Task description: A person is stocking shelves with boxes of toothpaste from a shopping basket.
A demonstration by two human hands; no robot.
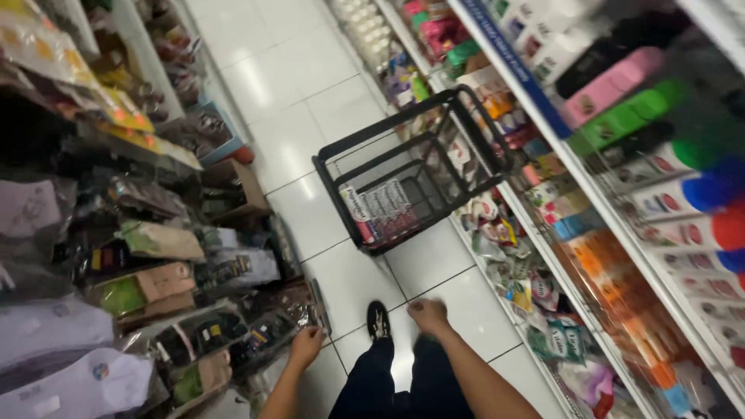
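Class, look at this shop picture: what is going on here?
A person stands in a shop aisle between stocked shelves, looking down. The left hand touches a dark packet on the low shelf at the left. The right hand hangs free above the tiled floor, holding nothing. Ahead, a black basket sits on the floor with a few boxed items inside.

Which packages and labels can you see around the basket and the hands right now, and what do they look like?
Boxes: standing in the black basket, long, white and red.
Bags: low left shelf by the left hand, dark, glossy.
Pouches: low right shelf past the right hand, white and green.
Shelf strip: right shelf edge, blue.
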